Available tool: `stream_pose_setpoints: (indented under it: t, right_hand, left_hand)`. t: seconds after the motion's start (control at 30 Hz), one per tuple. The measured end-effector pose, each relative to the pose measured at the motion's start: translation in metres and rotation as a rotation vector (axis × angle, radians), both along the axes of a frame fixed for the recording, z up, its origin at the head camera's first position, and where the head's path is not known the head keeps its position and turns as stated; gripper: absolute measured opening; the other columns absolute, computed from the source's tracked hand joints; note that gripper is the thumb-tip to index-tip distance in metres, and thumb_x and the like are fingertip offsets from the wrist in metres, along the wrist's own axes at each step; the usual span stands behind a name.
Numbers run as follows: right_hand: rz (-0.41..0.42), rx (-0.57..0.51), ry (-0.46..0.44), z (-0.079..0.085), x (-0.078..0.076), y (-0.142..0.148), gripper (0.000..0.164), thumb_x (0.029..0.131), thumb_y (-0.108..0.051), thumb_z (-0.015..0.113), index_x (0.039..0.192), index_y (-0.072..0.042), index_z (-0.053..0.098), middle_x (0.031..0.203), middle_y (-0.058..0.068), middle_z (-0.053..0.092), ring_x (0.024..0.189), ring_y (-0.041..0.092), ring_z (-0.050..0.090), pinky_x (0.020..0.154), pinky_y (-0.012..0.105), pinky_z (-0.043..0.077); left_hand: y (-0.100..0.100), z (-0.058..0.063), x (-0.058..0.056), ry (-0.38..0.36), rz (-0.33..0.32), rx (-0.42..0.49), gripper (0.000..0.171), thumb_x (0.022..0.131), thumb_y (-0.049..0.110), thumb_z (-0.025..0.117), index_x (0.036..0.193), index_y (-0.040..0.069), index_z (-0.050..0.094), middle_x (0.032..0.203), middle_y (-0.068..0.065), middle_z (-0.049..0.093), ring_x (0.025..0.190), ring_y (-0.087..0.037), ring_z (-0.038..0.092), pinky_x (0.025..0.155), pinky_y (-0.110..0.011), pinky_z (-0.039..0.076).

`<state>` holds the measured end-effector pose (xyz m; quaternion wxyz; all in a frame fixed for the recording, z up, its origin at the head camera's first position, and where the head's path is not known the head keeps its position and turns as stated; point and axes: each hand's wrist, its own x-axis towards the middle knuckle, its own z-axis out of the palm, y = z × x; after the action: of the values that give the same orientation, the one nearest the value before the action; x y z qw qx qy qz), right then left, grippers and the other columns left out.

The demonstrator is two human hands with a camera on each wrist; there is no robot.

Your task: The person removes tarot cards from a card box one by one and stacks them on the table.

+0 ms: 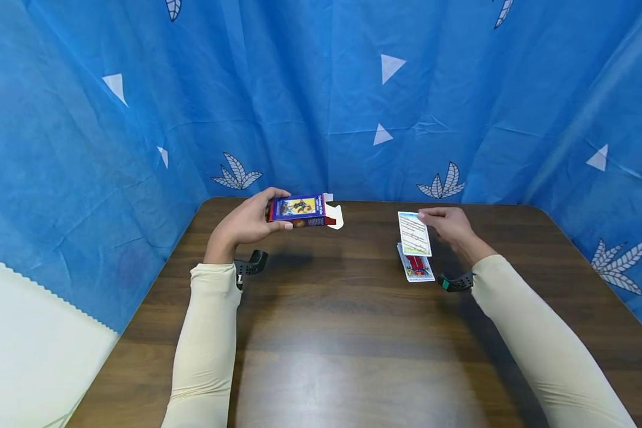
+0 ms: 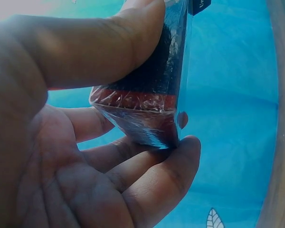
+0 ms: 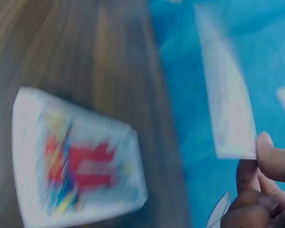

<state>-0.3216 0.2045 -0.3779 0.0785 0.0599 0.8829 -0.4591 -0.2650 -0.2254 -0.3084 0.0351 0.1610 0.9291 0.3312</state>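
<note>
1. The sleeves (image 1: pixel 205 345), cream coloured, run up from the bottom left and bottom right of the head view, with a dark strap (image 1: pixel 252 263) at the left wrist and another at the right.
2. The table (image 1: pixel 310 333), dark brown wood grain, fills the lower middle and shines near the bottom edge.
3. The pile (image 1: pixel 418 270) lies on it, right of centre. Its top card is white-edged, with a large red patch and smaller touches of blue and yellow; the right wrist view blurs the details.
4. The right hand (image 1: pixel 449 226) pinches one card (image 1: pixel 414 233) at its right edge, between thumb and fingers. In the head view the card hangs over the upper part of the pile: white border, rows of slanting dark lines, a yellowish lower end.
5. The left hand (image 1: pixel 250 219) grips the box (image 1: pixel 298 208) at its left end, just left of the centre of the frame. The box is blue with a yellow picture panel, pale lettering at the right end and white flaps standing open there. The left wrist view shows its other end dark red, glossy and creased.
6. The curtain (image 1: pixel 299 101), blue with white triangles and leaves, spans the top.
</note>
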Motion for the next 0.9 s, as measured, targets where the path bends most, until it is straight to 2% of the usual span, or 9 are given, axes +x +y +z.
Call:
stream_pose_setpoints:
  t: [0.1,0.17,0.27,0.4,0.53,0.7,0.8,0.9]
  right_hand:
    - [-0.026,0.086,-0.049,-0.017,-0.001,0.014,0.054,0.096,-0.043,0.060,0.133,-0.004,0.060,0.129,0.018,0.053,0.089,0.024,0.046,0.066,0.033,0.043]
    - [-0.023,0.096,-0.067,-0.028,0.000,0.019,0.050,0.097,-0.040,0.061,0.130,-0.003,0.061,0.130,0.022,0.054,0.087,0.028,0.045,0.063,0.032,0.037]
    - [-0.002,0.108,-0.062,-0.042,0.001,0.021,0.045,0.098,-0.035,0.061,0.126,-0.001,0.063,0.129,0.023,0.055,0.096,0.029,0.046,0.068,0.031,0.038]
    - [0.024,0.158,0.004,-0.053,0.002,0.016,0.038,0.097,-0.029,0.063,0.118,0.002,0.066,0.123,0.024,0.060,0.101,0.031,0.050,0.078,0.033,0.043]
    - [0.027,0.236,0.055,-0.057,0.002,0.011,0.032,0.096,-0.026,0.065,0.110,0.002,0.069,0.115,0.023,0.063,0.095,0.030,0.054,0.078,0.034,0.047]
    - [0.030,0.301,0.053,-0.054,0.002,0.006,0.026,0.095,-0.023,0.065,0.105,0.000,0.069,0.108,0.021,0.064,0.090,0.029,0.055,0.072,0.032,0.046]
    - [0.039,0.348,0.062,-0.051,0.003,0.000,0.025,0.094,-0.023,0.064,0.105,0.000,0.067,0.106,0.020,0.064,0.091,0.031,0.055,0.075,0.037,0.046]
    - [0.058,0.347,0.165,-0.044,0.006,-0.014,0.024,0.096,-0.024,0.061,0.104,-0.002,0.067,0.103,0.018,0.065,0.089,0.028,0.056,0.075,0.038,0.046]
  left_hand:
    - [0.001,-0.001,-0.001,-0.010,0.004,-0.001,0.070,0.087,0.035,0.076,0.144,0.014,0.041,0.137,-0.017,0.051,0.116,-0.032,0.053,0.102,-0.050,0.047]
    - [0.002,-0.002,-0.002,-0.018,0.006,0.001,0.070,0.087,0.035,0.076,0.144,0.014,0.041,0.137,-0.016,0.051,0.117,-0.032,0.053,0.103,-0.050,0.047]
    - [0.002,-0.003,-0.002,-0.021,0.001,-0.001,0.071,0.087,0.035,0.076,0.144,0.013,0.040,0.138,-0.016,0.050,0.117,-0.033,0.053,0.104,-0.050,0.046]
    - [0.001,-0.004,-0.002,-0.013,0.006,-0.006,0.071,0.087,0.035,0.075,0.144,0.012,0.040,0.137,-0.017,0.051,0.117,-0.032,0.053,0.103,-0.050,0.046]
    - [0.001,-0.004,-0.002,-0.013,0.004,-0.001,0.070,0.087,0.033,0.076,0.144,0.012,0.040,0.137,-0.017,0.051,0.116,-0.032,0.054,0.102,-0.049,0.047]
    - [0.002,-0.003,-0.002,-0.019,0.006,-0.001,0.071,0.086,0.034,0.076,0.144,0.013,0.041,0.137,-0.016,0.051,0.116,-0.032,0.053,0.103,-0.049,0.047]
    - [0.004,-0.002,-0.002,-0.021,0.007,-0.006,0.071,0.086,0.035,0.076,0.144,0.013,0.040,0.137,-0.015,0.051,0.117,-0.032,0.053,0.103,-0.049,0.047]
    - [0.006,-0.002,-0.002,-0.025,0.003,-0.006,0.072,0.086,0.035,0.076,0.144,0.013,0.040,0.137,-0.016,0.050,0.117,-0.032,0.053,0.103,-0.049,0.047]
